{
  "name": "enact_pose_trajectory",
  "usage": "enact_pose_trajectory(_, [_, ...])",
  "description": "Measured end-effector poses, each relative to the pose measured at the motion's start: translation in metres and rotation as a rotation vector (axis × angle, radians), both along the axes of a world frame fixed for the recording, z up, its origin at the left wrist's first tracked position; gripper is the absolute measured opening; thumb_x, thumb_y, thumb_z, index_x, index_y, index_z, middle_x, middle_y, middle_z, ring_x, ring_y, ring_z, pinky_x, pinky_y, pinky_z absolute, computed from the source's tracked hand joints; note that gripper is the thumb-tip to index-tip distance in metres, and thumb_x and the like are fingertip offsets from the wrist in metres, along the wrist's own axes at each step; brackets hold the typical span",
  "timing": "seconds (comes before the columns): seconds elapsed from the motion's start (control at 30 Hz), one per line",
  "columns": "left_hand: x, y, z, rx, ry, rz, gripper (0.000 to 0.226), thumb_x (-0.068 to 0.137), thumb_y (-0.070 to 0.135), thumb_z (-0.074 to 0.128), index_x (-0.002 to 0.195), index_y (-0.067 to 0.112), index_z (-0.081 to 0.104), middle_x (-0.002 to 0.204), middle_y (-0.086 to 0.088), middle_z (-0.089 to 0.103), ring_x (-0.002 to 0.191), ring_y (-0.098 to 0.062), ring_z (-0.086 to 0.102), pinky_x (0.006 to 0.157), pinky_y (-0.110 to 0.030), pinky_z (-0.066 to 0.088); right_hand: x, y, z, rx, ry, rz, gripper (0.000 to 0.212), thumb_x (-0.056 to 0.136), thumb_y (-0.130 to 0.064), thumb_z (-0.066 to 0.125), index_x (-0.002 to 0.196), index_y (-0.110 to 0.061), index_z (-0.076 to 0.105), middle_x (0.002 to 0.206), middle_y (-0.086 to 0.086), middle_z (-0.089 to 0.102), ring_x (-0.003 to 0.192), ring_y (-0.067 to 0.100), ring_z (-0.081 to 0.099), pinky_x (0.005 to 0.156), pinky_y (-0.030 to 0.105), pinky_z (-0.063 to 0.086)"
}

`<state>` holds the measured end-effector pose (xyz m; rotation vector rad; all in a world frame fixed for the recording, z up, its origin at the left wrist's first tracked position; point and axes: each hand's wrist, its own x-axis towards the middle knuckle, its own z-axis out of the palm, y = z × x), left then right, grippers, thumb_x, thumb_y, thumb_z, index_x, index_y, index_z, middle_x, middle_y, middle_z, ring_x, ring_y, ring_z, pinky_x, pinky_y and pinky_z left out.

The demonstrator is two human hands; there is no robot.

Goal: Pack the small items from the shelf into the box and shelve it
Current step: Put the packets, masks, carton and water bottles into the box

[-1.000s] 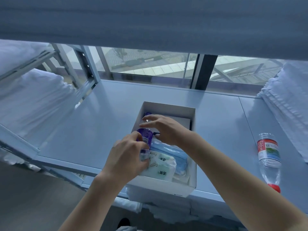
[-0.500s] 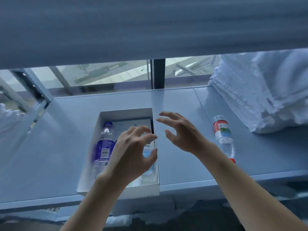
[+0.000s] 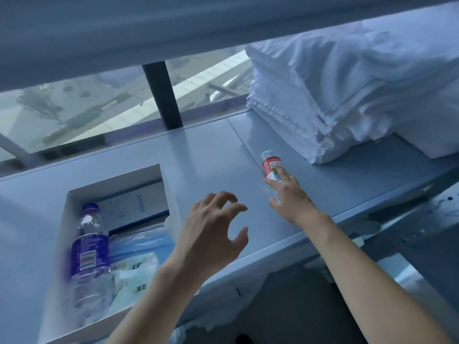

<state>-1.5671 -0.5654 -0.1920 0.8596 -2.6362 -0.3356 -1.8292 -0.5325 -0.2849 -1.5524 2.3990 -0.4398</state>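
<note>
Box (image 3: 74,194) sits lower left of frame on the shelf (image 3: 211,155), white, lid off. Inside, along its left wall: purple-label bottle (image 3: 88,249), lying down, cap toward the top of frame. Right of it: a flat white carton (image 3: 134,207) at the far end, a blue plastic pack (image 3: 141,242) mid-box, and a white-green pouch (image 3: 134,271) at the near end.

Left hand (image 3: 211,234) hangs mid-frame over the shelf just right of the box's right wall; fingers curled loosely, thumb spread, nothing in it, touching nothing I can see.

Right hand (image 3: 290,194) is right of center, reaching up-frame. Fingers straight, laid on the red-label bottle (image 3: 271,167); not wrapped round it. That bottle lies on its side on the shelf, well apart from the box; cap end is hidden under the hand.

Stack of folded white towels (image 3: 347,90) fills upper right of frame, on the same shelf, near the red-label bottle but not touching it.
</note>
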Motion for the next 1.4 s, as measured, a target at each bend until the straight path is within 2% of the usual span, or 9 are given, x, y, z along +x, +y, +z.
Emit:
enact_pose_trajectory(0.17, [-0.013,0.022,-0.019,0.038,-0.022,-0.048,0.04,0.088,0.049,0.062,0.125,0.034,0.068,0.129,0.012,0.06,0.115,-0.014,0.057,0.096,-0.031,0.046,0.008,0.009,0.0,-0.054,-0.08,-0.061,0.048,0.096,-0.032,0.06,0.144,-0.033,0.054,0.167,-0.007,0.011,0.124,0.036,0.047,0.101,0.046,0.046])
enact_pose_trajectory(0.33, [-0.021,0.034,-0.044,0.089,-0.099,-0.041,0.044,0.093,0.048,0.058,0.135,0.034,0.058,0.132,0.012,0.056,0.117,-0.014,0.056,0.094,-0.029,0.049,0.026,0.023,0.01,-0.062,-0.14,-0.032,0.037,0.103,-0.041,0.054,0.14,-0.035,0.058,0.156,-0.003,0.021,0.122,0.034,0.057,0.104,0.046,0.048])
enact_pose_trajectory(0.53, [-0.021,0.042,-0.078,0.217,-0.124,0.071,0.066,0.097,0.053,0.053,0.154,0.026,0.034,0.137,0.011,0.047,0.122,-0.012,0.051,0.093,-0.027,0.05,0.056,0.035,0.013,-0.095,-0.144,0.015,0.035,0.106,-0.028,0.051,0.139,-0.031,0.06,0.142,0.004,0.033,0.112,0.032,0.061,0.096,0.041,0.052])
enact_pose_trajectory(0.67, [-0.023,0.045,-0.09,0.298,-0.096,0.139,0.074,0.097,0.054,0.053,0.157,0.022,0.024,0.139,0.007,0.046,0.122,-0.013,0.052,0.096,-0.027,0.049,0.073,0.04,0.011,-0.079,-0.159,0.03,0.044,0.103,-0.012,0.049,0.14,-0.033,0.06,0.126,0.002,0.039,0.104,0.029,0.062,0.094,0.041,0.056])
enact_pose_trajectory(0.77, [-0.024,0.043,-0.093,0.327,-0.063,0.199,0.077,0.096,0.053,0.056,0.157,0.021,0.023,0.137,0.006,0.048,0.122,-0.013,0.053,0.094,-0.026,0.049,0.082,0.041,0.01,-0.049,-0.215,0.031,0.048,0.101,-0.009,0.048,0.14,-0.035,0.06,0.112,0.0,0.041,0.098,0.025,0.061,0.094,0.039,0.056])
enact_pose_trajectory(0.97, [-0.022,0.031,-0.096,0.355,-0.044,0.255,0.072,0.094,0.041,0.063,0.153,0.017,0.03,0.131,0.0,0.05,0.115,-0.02,0.057,0.089,-0.03,0.05,0.085,0.039,0.011,-0.058,-0.241,0.096,0.052,0.098,-0.005,0.053,0.14,-0.035,0.061,0.111,-0.002,0.046,0.1,0.021,0.059,0.095,0.038,0.056])
enact_pose_trajectory(1.1, [-0.022,0.029,-0.097,0.356,-0.039,0.26,0.069,0.09,0.037,0.067,0.15,0.018,0.036,0.125,-0.001,0.052,0.105,-0.022,0.059,0.079,-0.027,0.046,0.077,0.032,0.011,-0.127,-0.024,0.211,0.055,0.091,0.0,0.058,0.133,-0.035,0.064,0.13,-0.004,0.05,0.11,0.023,0.055,0.085,0.04,0.056])
enact_pose_trajectory(1.2, [-0.022,0.027,-0.099,0.342,-0.044,0.249,0.069,0.088,0.035,0.069,0.148,0.021,0.039,0.118,0.0,0.052,0.099,-0.023,0.059,0.075,-0.029,0.047,0.067,0.022,0.007,-0.149,0.166,0.299,0.055,0.088,0.0,0.06,0.13,-0.034,0.066,0.145,-0.007,0.052,0.131,0.022,0.047,0.089,0.043,0.05])
enact_pose_trajectory(1.4, [-0.026,0.023,-0.1,0.344,-0.028,0.281,0.063,0.085,0.031,0.074,0.139,0.017,0.046,0.109,-0.001,0.053,0.091,-0.024,0.06,0.072,-0.029,0.046,0.067,0.011,-0.007,-0.177,0.227,0.354,0.053,0.088,-0.001,0.061,0.128,-0.035,0.062,0.147,-0.013,0.053,0.145,0.016,0.038,0.099,0.041,0.039])
